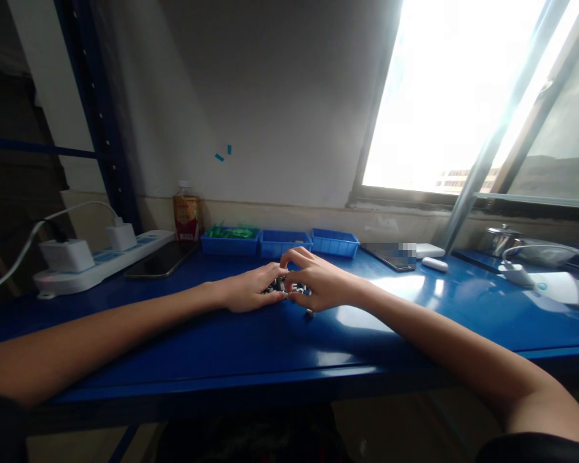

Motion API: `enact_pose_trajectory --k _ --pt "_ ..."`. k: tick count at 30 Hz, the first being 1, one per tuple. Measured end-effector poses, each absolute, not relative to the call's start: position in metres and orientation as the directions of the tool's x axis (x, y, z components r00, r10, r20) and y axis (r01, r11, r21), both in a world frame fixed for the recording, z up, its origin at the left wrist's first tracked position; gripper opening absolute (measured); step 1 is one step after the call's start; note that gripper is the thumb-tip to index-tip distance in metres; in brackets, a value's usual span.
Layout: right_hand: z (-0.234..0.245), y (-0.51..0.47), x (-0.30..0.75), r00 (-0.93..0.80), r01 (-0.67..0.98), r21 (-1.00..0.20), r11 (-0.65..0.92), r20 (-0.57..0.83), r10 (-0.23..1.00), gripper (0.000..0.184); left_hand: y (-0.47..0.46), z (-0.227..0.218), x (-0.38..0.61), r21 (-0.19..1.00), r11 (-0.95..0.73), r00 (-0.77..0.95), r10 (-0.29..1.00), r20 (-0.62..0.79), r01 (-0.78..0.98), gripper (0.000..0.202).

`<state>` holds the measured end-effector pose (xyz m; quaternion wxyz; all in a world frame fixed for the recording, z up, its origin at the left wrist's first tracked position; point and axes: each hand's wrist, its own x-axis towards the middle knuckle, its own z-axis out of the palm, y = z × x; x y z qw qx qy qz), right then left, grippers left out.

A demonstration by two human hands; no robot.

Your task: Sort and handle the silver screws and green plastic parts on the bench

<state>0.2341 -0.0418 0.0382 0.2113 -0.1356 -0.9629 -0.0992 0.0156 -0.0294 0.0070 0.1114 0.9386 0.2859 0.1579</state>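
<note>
A small heap of dark and whitish little parts (275, 287) lies on the blue table between my hands, too small to name. My left hand (251, 288) rests low at its left side, thumb and fingers apart along the heap. From the right, my right hand (321, 281) arches over the heap, its fingers curved and its thumb apart from them. Both hands partly hide the parts, and their fingertips nearly meet. One pale loose piece (309, 313) sits just below my right hand.
Behind the hands stand a blue bin (229, 246) with green pieces, a middle blue bin (285, 245) and a right blue bin (335, 244). A bottle (186, 215), phone (160, 260) and power strip (103, 260) are left. Another phone (390, 257) and a white charger (557, 289) lie right.
</note>
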Motion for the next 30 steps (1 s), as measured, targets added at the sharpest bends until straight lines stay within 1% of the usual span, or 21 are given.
enact_pose_trajectory --k 2,4,7,9,12,19,24,30 --pt "0.041 -0.041 0.234 -0.843 0.339 0.118 0.933 0.479 0.245 0.009 -0.030 0.007 0.015 0.268 -0.815 0.784 0.572 0.240 0.513 0.051" --pt "0.042 -0.041 0.233 -0.793 0.383 0.087 0.920 0.541 0.279 0.009 -0.031 0.007 0.015 0.206 -0.817 0.769 0.577 0.274 0.539 0.051" --pt "0.039 -0.040 0.230 -0.723 0.415 0.037 0.909 0.620 0.305 0.010 -0.035 0.010 0.015 0.106 -0.845 0.768 0.522 0.371 0.524 0.042" --pt "0.035 -0.039 0.228 -0.699 0.415 0.019 0.910 0.646 0.305 0.010 -0.037 0.012 0.016 0.066 -0.866 0.774 0.475 0.418 0.495 0.033" --pt "0.029 -0.036 0.226 -0.687 0.413 0.012 0.911 0.661 0.302 0.009 -0.039 0.014 0.017 0.048 -0.858 0.754 0.476 0.453 0.512 0.026" --pt "0.022 -0.029 0.228 -0.687 0.419 0.015 0.908 0.659 0.306 0.008 -0.040 0.012 0.017 0.055 -0.832 0.695 0.496 0.521 0.552 0.030" --pt "0.020 -0.027 0.228 -0.710 0.419 0.073 0.905 0.647 0.277 0.010 -0.039 0.011 0.017 0.042 -0.828 0.692 0.494 0.526 0.559 0.030" --pt "0.019 -0.027 0.228 -0.716 0.438 0.111 0.892 0.643 0.271 0.012 -0.037 0.009 0.016 -0.029 -0.813 0.707 0.488 0.511 0.582 0.026"
